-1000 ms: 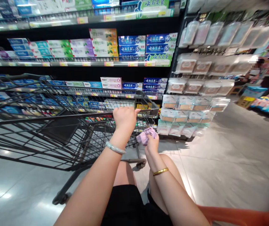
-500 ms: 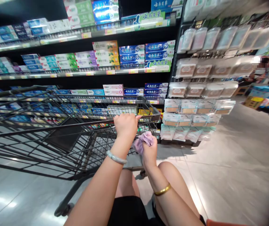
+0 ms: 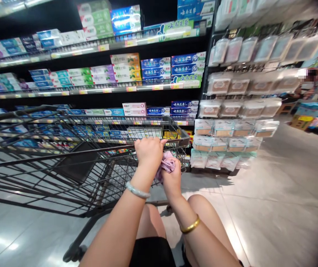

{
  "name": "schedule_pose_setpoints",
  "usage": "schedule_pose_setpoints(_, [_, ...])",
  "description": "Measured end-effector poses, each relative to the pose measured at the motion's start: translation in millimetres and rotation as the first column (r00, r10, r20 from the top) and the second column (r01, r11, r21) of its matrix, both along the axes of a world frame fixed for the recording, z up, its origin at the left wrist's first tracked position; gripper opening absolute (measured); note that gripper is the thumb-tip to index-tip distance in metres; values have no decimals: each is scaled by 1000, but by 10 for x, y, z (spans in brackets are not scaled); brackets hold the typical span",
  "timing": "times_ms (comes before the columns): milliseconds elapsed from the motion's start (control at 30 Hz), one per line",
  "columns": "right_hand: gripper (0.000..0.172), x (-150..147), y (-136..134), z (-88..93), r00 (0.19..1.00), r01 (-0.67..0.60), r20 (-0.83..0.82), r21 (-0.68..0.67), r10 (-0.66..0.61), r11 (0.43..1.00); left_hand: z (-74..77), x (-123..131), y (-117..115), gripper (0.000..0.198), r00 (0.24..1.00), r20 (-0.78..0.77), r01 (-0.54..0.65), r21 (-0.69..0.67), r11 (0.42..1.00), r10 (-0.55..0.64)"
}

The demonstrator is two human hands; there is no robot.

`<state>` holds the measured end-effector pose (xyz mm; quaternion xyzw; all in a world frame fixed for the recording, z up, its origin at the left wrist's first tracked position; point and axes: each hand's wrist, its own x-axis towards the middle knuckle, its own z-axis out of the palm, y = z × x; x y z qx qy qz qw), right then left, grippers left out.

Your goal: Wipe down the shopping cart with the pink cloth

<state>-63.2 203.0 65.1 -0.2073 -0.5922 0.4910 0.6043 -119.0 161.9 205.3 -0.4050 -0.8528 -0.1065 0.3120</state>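
A dark wire shopping cart [image 3: 50,159] lies tipped on its side in front of me. My left hand [image 3: 148,152] is closed around the cart's rim bar near its right end. My right hand [image 3: 171,174] sits just beside and below it, fingers closed on a crumpled pink cloth [image 3: 166,165] that presses against the cart's wire side. A pale bracelet is on my left wrist and a gold bangle on my right. My bare knees show below my arms.
Shelves of boxed toothpaste [image 3: 159,68] rise behind the cart. A rack of hanging packets [image 3: 231,126] stands to the right. Glossy tiled floor [image 3: 272,207] stretches right and back, where a person [image 3: 309,85] stands far off.
My right hand with the pink cloth has moved up and left, from below the cart's end to right against my left hand. The left hand has kept its grip on the bar.
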Motion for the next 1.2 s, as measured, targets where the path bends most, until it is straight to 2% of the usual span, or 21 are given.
schedule_pose_setpoints(100, [30, 5, 30, 74, 997, -35, 67, 105, 28, 994, 9, 6, 0, 61, 1000, 8, 7, -3, 1000, -7])
schedule_pose_setpoints(200, [31, 32, 38, -77, 984, -73, 171, 116, 52, 991, 14, 10, 1, 61, 1000, 14, 3, -14, 1000, -3])
schedule_pose_setpoints(267, [31, 61, 39, -114, 979, -60, 201, 111, 37, 992, 20, 12, 0, 61, 1000, 15, 2, -21, 1000, -2])
schedule_pose_setpoints(333, [29, 86, 57, -11, 985, -30, 175, 152, 3, 988, 34, 13, -4, 59, 1000, 17, 4, -31, 1000, -3])
schedule_pose_setpoints(433, [33, 90, 137, 253, 995, 24, 87, 261, -48, 965, 66, 9, -19, 54, 1000, 24, 11, -64, 998, -9])
schedule_pose_setpoints(500, [36, 72, 205, 308, 995, 42, 70, 318, -68, 947, 83, 0, -40, 51, 999, 26, 21, -84, 996, -19])
schedule_pose_setpoints(567, [38, 55, 251, 198, 991, 8, 121, 357, -55, 934, 89, -19, -73, 47, 999, 14, 42, -91, 995, -41])
schedule_pose_setpoints(667, [41, 51, 256, -61, 973, -67, 229, 361, -18, 930, 83, -62, -126, 38, 996, -33, 75, -86, 993, -78])
schedule_pose_setpoints(733, [42, 55, 238, -86, 973, -66, 230, 364, -21, 929, 84, -96, -151, 33, 995, -49, 86, -86, 993, -90])
schedule_pose_setpoints(800, [40, 46, 232, 68, 986, -22, 162, 403, -47, 915, 98, -128, -166, 31, 995, -37, 92, -97, 991, -96])
schedule_pose_setpoints(900, [33, 3, 263, 404, 995, 43, 61, 464, -80, 885, 149, -168, -207, 31, 993, -13, 119, -124, 985, -121])
schedule_pose_setpoints(967, [31, -18, 287, 484, 995, 37, 68, 484, -80, 875, 200, -197, -278, 31, 988, -36, 141, -136, 981, -147])
schedule_pose_setpoints(1033, [33, -9, 296, 391, 988, -13, 138, 502, -65, 865, 255, -242, -396, 33, 984, -107, 130, -118, 984, -143])
schedule_pose_setpoints(1133, [36, 51, 289, 149, 969, -91, 244, 497, -38, 863, 319, -353, -622, 39, 982, -182, 39, -75, 996, -52])
schedule_pose_setpoints(1200, [36, 88, 288, 119, 971, -73, 235, 474, -46, 877, 329, -437, -755, 46, 986, -166, -28, -93, 995, 12])
